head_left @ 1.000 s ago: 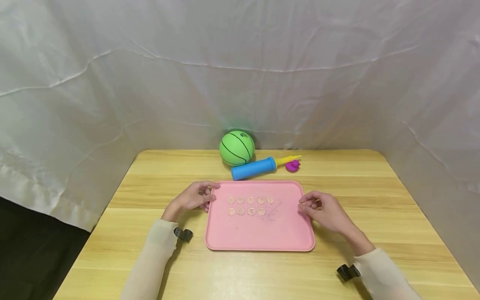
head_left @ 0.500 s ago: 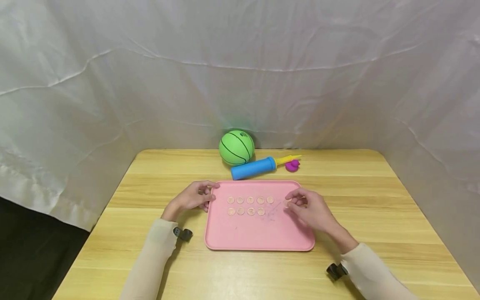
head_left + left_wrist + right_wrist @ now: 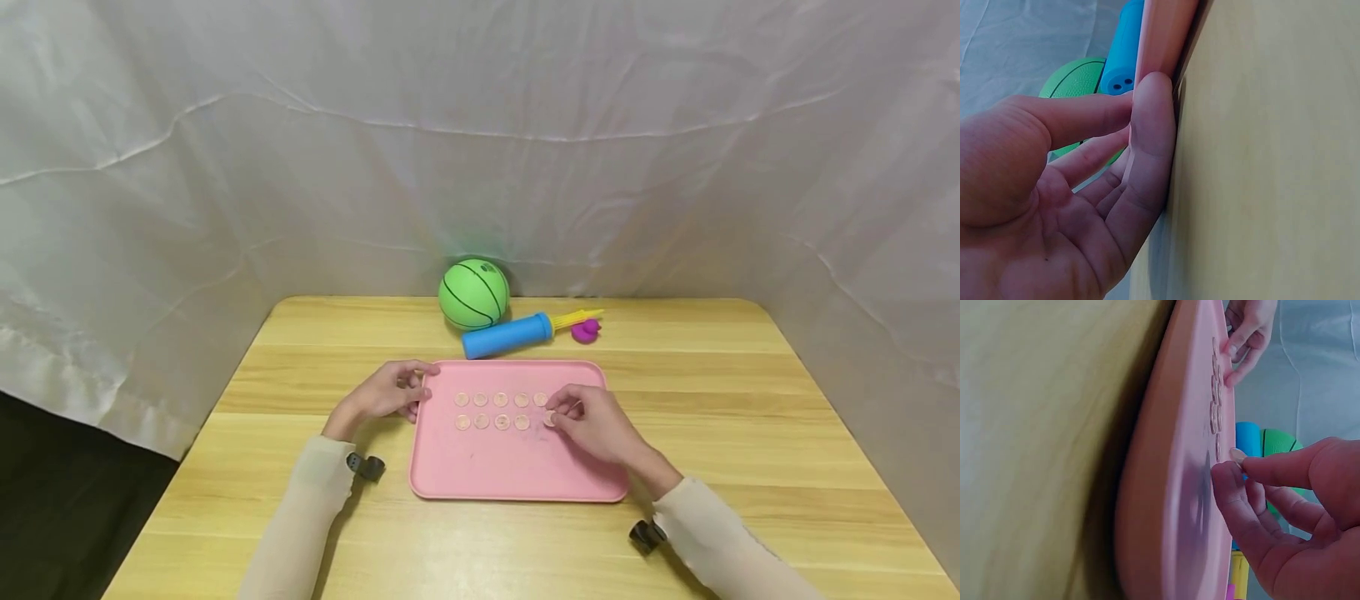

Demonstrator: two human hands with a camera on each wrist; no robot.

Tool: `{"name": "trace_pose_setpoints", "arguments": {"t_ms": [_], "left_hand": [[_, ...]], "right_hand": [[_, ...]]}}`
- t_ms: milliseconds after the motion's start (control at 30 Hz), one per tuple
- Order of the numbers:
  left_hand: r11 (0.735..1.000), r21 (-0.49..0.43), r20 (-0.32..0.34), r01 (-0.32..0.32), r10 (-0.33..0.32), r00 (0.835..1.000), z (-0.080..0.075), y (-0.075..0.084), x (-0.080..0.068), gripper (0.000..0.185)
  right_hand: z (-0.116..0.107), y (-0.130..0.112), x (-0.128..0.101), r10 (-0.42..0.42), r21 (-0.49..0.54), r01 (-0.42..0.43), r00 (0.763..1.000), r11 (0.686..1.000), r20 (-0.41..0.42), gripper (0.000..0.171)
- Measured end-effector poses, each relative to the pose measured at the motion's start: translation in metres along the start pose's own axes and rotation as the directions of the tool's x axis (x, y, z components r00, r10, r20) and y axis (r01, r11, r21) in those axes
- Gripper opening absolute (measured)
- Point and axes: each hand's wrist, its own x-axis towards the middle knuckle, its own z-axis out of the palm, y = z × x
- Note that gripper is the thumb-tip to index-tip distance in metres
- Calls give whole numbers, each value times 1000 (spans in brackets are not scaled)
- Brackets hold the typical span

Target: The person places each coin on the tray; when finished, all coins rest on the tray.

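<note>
A pink tray (image 3: 517, 475) lies on the wooden table with several round coins (image 3: 501, 400) arranged on it in two rows. At its left rim, my left hand (image 3: 386, 392) holds the edge between thumb and fingers; the left wrist view shows the thumb (image 3: 1094, 115) and a finger meeting at the tray's side. Over the right part of the tray, my right hand (image 3: 596, 423) pinches one more coin (image 3: 550, 418) beside the right end of the nearer row. That coin (image 3: 1237, 455) shows at the thumb tip in the right wrist view, above the tray surface.
Behind the tray sit a green ball (image 3: 474, 293) with black lines, a blue hand pump (image 3: 507, 336) with a yellow end, and a small purple rubber duck (image 3: 586, 331). Pale curtains (image 3: 525, 167) hang behind and around the table.
My right hand has moved left from the tray's right rim to the end of the nearer row, carrying the coin. The left hand has stayed on the tray's rim.
</note>
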Motion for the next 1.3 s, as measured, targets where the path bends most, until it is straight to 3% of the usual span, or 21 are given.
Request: {"name": "trace_pose_setpoints", "arguments": {"t_ms": [333, 833, 1300], "left_hand": [[1000, -5, -1, 5, -5, 1000, 2, 0, -1, 47], [1000, -3, -2, 18, -18, 1000, 2, 2, -3, 47], [1000, 11, 14, 7, -7, 1000, 3, 3, 0, 48]], "right_hand": [[5, -2, 7, 26, -16, -25, 999, 1000, 44, 8], [9, -2, 8, 62, -19, -61, 998, 998, 20, 11], [2, 1, 9, 39, -2, -39, 999, 999, -1, 12]]}}
